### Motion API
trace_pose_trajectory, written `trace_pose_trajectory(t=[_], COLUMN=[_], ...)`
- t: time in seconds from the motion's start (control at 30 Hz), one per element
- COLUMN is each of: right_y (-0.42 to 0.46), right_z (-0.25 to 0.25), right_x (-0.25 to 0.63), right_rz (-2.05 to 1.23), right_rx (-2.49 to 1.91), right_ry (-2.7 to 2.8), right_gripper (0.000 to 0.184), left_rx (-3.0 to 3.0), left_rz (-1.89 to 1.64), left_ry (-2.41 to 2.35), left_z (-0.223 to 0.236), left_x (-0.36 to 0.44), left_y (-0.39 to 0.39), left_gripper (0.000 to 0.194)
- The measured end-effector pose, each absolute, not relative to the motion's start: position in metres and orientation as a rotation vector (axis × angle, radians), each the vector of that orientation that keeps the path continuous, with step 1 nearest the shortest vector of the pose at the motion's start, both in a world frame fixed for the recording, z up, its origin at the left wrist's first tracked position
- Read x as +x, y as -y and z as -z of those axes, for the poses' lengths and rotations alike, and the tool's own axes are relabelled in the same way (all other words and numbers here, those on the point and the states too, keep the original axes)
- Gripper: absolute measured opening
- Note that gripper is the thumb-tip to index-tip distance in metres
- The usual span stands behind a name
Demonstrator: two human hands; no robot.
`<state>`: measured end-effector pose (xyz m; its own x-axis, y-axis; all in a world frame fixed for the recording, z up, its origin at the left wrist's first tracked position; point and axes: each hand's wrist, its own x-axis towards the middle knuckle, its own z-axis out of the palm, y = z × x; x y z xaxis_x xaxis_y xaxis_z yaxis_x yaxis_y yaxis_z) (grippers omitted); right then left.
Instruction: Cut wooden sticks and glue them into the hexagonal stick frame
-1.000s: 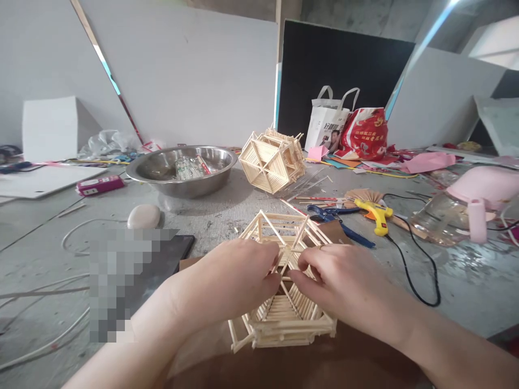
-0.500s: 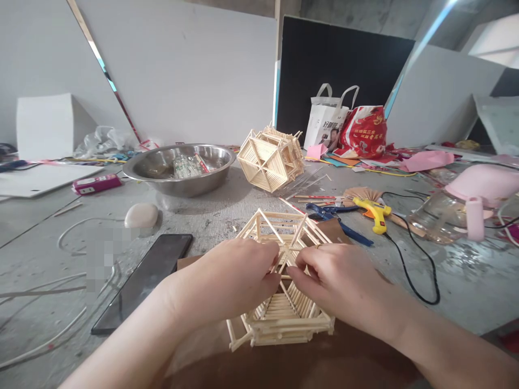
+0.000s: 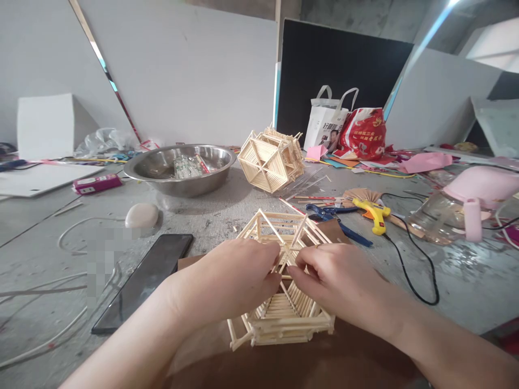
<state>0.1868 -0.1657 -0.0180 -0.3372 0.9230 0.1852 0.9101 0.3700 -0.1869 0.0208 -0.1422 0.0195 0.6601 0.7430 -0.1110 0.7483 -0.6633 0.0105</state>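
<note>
A frame of thin pale wooden sticks (image 3: 290, 327) rests in front of me on a brown sheet (image 3: 348, 356). Its spoke-like sticks meet near the middle of the upper side. There my left hand (image 3: 239, 270) pinches a wooden stick between thumb and curled fingers. Close opposite, my right hand (image 3: 336, 275) is closed too, fingers and thumb drawn together at the same spokes. Both sets of fingertips hide part of the joint. Farther back, a second hexagonal stick structure (image 3: 265, 165) stands tilted on the grey surface.
A steel basin (image 3: 182, 186) is at back left, a phone (image 3: 144, 283) and white case (image 3: 141, 216) nearer. Rightward lie blue pliers (image 3: 352, 232), a yellow glue gun (image 3: 377, 216) with black cord, and a pink-lidded jug (image 3: 438, 208). Bags (image 3: 363, 135) stand behind.
Both hands keep the same grip at the spokes, and the stick frame stays in place. Only a very slight shift of the camera view shows.
</note>
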Motion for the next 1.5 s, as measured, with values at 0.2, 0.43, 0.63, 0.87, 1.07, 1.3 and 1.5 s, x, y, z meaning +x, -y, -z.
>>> trace_pose_trajectory(t=[0.2,0.43,0.63,0.87,1.07,1.3,1.5], right_y=[0.166,0.165,0.167,0.167,0.159,0.159,0.161], right_z=[0.017,0.017,0.011,0.004,0.008,0.007,0.004], right_x=[0.187,0.186,0.189,0.196,0.203,0.202,0.198], right_rz=[-0.071,-0.064,-0.127,-0.13,0.109,0.062,0.033], right_rx=[-1.637,-1.628,-1.619,-1.587,-1.428,-1.402,-1.457], right_ry=[2.367,2.392,2.392,2.341,2.332,2.372,2.418], right_gripper=[0.029,0.03,0.033,0.034,0.018,0.024,0.044], left_rx=[2.814,2.818,2.809,2.785,2.807,2.842,2.789], left_rz=[0.139,0.139,0.134,0.092,-0.028,-0.09,0.011], left_ry=[-1.257,-1.269,-1.264,-1.234,-1.41,-1.426,-1.409], left_z=[-0.018,-0.017,-0.018,-0.023,-0.023,-0.019,-0.018], left_x=[0.021,0.021,0.022,0.021,0.019,0.021,0.02], left_y=[0.142,0.142,0.142,0.142,0.138,0.133,0.134], left_gripper=[0.016,0.015,0.018,0.019,0.016,0.016,0.022])
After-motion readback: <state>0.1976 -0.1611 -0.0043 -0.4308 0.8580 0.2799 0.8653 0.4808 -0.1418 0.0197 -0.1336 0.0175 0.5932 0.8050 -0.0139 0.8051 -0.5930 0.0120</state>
